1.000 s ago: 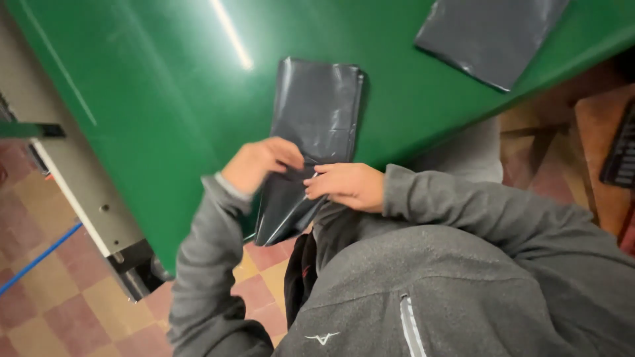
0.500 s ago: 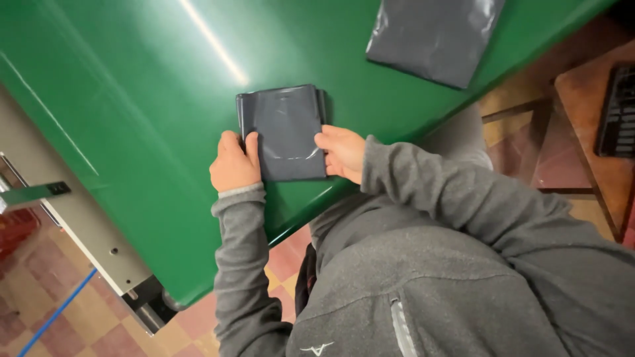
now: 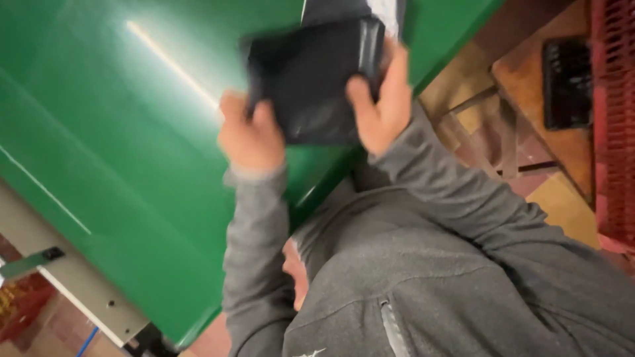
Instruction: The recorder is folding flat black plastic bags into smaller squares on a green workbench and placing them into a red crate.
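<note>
The broad, glossy green table (image 3: pixel 119 132) filled the room before the person, its smooth top catching a streak of light. Above its near edge a dark grey, folded plastic bag (image 3: pixel 317 79), limp and slightly shiny, was lifted between both hands. The right hand (image 3: pixel 380 99) clasped one side and the left hand (image 3: pixel 250 135) pinched the other, apparently keeping the fold from springing open.

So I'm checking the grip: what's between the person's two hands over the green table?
In the head view, the folded dark plastic bag spans between left hand and right hand; both grip it.
</note>
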